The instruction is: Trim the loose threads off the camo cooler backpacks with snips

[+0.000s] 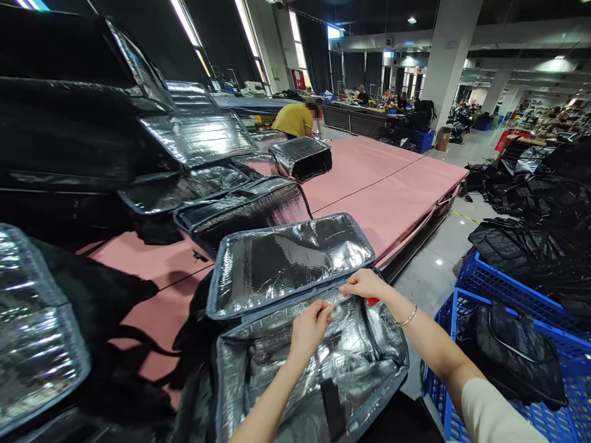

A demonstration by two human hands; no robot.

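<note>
A black bag with a silver foil lining [277, 394] lies open in front of me, its foil-lined lid [295, 264] folded back. Over the opening, close to the lid's seam, my left hand [310, 329] is closed, thumb and fingers pinched together. My right hand [364, 284] is pinched too, a little to the right and higher, near the hinge edge. Whatever lies between the fingertips of either hand is too small to make out. Something small and red [373, 301] shows just under my right hand. A black strap [332, 409] lies across the bag's front inner wall.
More foil-lined bags [249, 209] crowd the pink table [369, 178], and dark bags are stacked high at the left. Blue crates [455, 320] with black bags stand at the right. A person in yellow [293, 120] bends over the table's far end.
</note>
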